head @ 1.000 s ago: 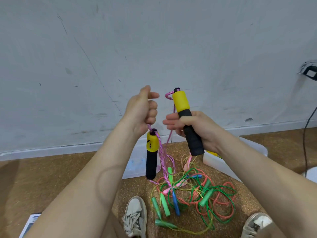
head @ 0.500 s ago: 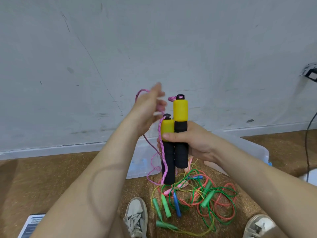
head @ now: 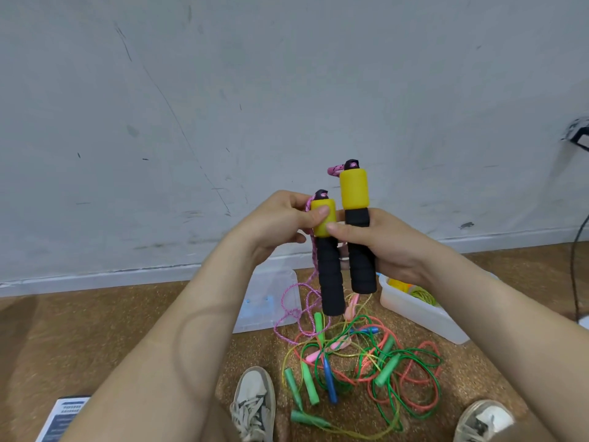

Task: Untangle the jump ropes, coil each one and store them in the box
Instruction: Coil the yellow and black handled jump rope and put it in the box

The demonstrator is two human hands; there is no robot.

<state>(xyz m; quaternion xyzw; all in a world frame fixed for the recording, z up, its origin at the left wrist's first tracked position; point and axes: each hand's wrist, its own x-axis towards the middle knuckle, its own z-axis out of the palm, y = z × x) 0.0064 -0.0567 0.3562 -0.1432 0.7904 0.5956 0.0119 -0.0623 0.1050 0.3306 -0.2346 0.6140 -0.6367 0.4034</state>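
Pink rope (head: 314, 256) hangs down left of box (head: 414, 311). Left hand (head: 277, 224) pinches yellow top of first handle (head: 331, 275); right hand (head: 385, 247) grips second handle (head: 353, 193) beside it. Step: pairing handles. Next probably coiling slack, needing one hand free.

The two jump-rope handles are matt foam. The taller handle (head: 355, 193) has a smooth yellow sleeve above ribbed black foam, and the lower handle (head: 331, 282) is made the same way. Their pink cord (head: 288, 301) is dull braided fibre. The box (head: 414, 311) is translucent, smooth plastic. Left of the box, the tangled ropes (head: 408, 378) are thin glossy plastic with smooth plastic grips. Further left of the box lies a frosted plastic lid (head: 271, 298). The floor (head: 127, 330) under the box looks rough and grainy, like cork. The wall (head: 287, 74) behind the box is matt paint, scuffed and scratched.
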